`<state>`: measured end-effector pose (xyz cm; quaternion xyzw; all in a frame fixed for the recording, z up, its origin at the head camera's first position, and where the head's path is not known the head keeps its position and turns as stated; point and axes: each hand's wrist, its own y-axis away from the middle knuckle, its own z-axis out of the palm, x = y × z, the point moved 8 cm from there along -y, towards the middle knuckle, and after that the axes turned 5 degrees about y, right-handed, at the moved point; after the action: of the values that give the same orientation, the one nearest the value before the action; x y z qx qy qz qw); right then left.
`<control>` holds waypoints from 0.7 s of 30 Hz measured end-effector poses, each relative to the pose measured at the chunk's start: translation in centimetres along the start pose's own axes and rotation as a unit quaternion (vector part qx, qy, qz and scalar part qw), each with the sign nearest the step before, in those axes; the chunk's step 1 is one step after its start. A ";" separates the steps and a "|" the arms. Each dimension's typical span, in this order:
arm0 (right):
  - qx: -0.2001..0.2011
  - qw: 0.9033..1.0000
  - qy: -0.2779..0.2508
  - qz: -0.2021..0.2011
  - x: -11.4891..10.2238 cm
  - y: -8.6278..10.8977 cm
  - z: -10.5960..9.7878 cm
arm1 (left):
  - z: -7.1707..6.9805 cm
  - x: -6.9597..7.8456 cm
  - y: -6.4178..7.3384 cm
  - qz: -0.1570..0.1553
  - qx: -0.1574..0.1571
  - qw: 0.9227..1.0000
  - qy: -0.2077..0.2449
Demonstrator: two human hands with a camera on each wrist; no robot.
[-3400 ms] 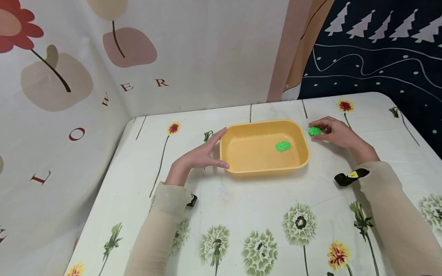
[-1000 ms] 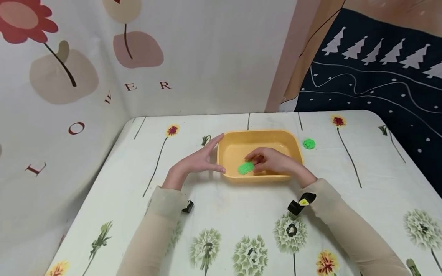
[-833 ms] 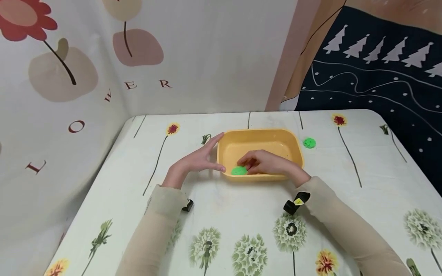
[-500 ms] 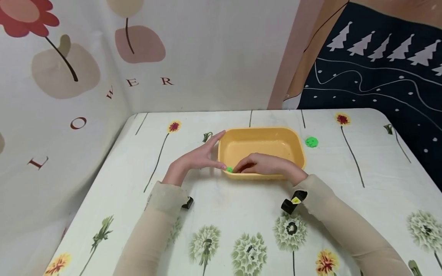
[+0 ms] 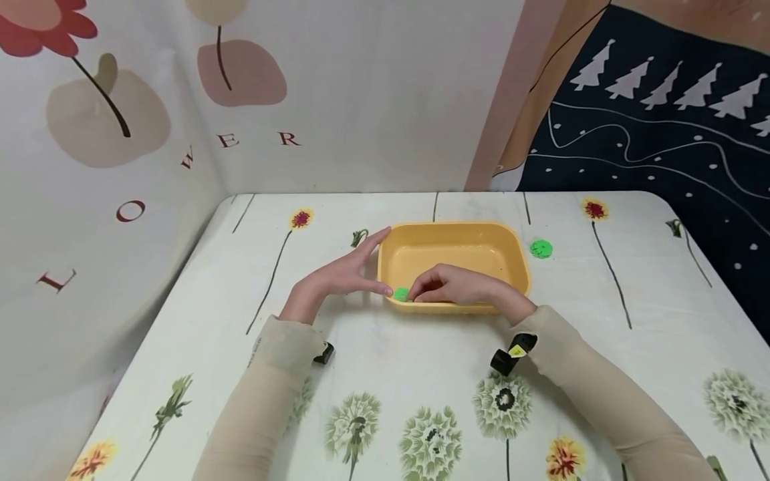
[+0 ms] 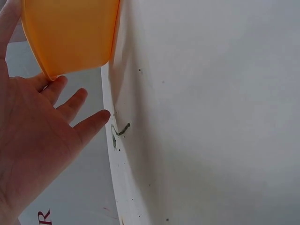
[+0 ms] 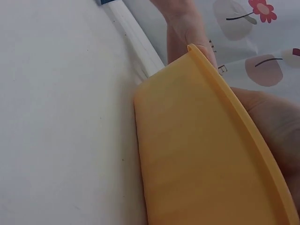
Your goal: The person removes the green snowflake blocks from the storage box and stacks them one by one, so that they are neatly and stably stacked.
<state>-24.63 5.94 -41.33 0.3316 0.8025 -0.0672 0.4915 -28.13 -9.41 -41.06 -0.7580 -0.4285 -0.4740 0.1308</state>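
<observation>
A yellow-orange rectangular tray (image 5: 454,308) stands on the table. My left hand (image 5: 337,275) spans its left end, with the index finger at the far corner and the thumb at the near corner. In the left wrist view the other fingers (image 6: 72,105) are spread and fairly straight beside the tray wall. Inside the tray, my right hand (image 5: 460,285) reaches to the near left corner with curled fingers and pinches a small round green piece (image 5: 400,294), partly hidden by the fingertips and rim. The tray wall (image 7: 201,150) covers most of that hand in the right wrist view.
A second round green piece (image 5: 541,248), with dark marks on it, lies on the table to the right of the tray. The flower-print cloth (image 5: 385,361) covers the table. Printed cloth hangs (image 5: 361,100) behind and to the left.
My right hand has left the green piece on the table at right, gone into the tray, and moved the other green piece leftward to the near left corner. My left hand stays at the tray.
</observation>
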 end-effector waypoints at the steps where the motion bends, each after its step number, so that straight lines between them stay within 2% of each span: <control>1: 0.007 1.000 0.002 0.001 0.0 0.0 -0.1 | 0.0 0.0 0.0 0.000 -0.001 1.000 0.000; 6: 0.052 0.998 0.019 0.015 0.2 -0.1 -0.6 | -0.1 -0.1 -0.1 0.003 -0.001 1.000 0.001; 11: 0.114 0.993 -0.022 0.019 0.1 0.4 -1.5 | 0.0 0.1 -0.1 0.010 0.000 1.000 0.005; 17: 0.210 0.974 -0.089 0.002 -0.1 2.0 -4.2 | 0.1 0.1 -0.2 0.014 -0.005 1.000 0.009; 21: 0.278 0.954 -0.111 -0.014 -0.6 4.0 -7.4 | 0.0 0.1 -0.2 0.015 -0.003 1.000 0.008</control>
<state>-27.58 11.93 -36.26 0.4342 0.6973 -0.3305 0.4648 -28.25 -9.23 -41.03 -0.7606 -0.4149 -0.4795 0.1393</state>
